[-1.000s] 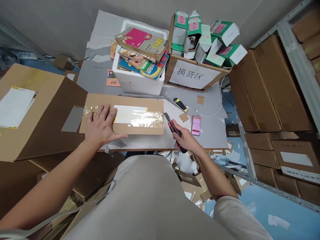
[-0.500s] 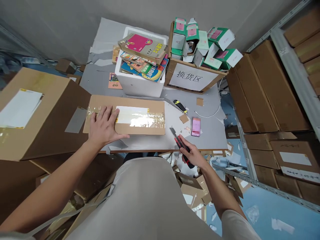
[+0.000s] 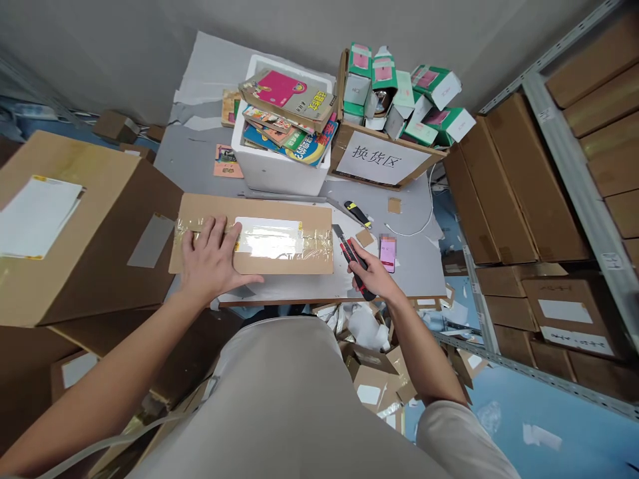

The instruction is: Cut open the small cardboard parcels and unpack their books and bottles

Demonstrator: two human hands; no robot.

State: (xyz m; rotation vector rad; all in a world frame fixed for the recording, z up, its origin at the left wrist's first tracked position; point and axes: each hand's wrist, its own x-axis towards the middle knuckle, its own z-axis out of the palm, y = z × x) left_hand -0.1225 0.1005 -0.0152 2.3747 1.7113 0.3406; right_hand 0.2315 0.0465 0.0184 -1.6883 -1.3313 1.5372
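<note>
A long cardboard box (image 3: 284, 266), sealed with clear tape and bearing a white label (image 3: 269, 237), lies near the table's front edge. My left hand (image 3: 212, 261) rests on its left part, fingers spread and thumb along the front side. My right hand (image 3: 369, 271) is wrapped round a red and black utility knife (image 3: 355, 263). The knife's blade is out and points up toward the box's right end, close beside it. A yellow and black utility knife (image 3: 358, 214) lies on the table (image 3: 319, 291) behind, with a phone (image 3: 387, 253) to the right.
A white foam box (image 3: 282, 178) piled with books (image 3: 294, 100) stands at the back. Beside it is a carton (image 3: 387, 159) of green and white boxes. A big carton (image 3: 94, 226) stands left, shelving (image 3: 499, 299) right. Cardboard scraps (image 3: 374, 372) litter the floor.
My right hand has moved the red and black utility knife up and left, nearer the box's right end. My left hand stays on the box. The view has shifted slightly.
</note>
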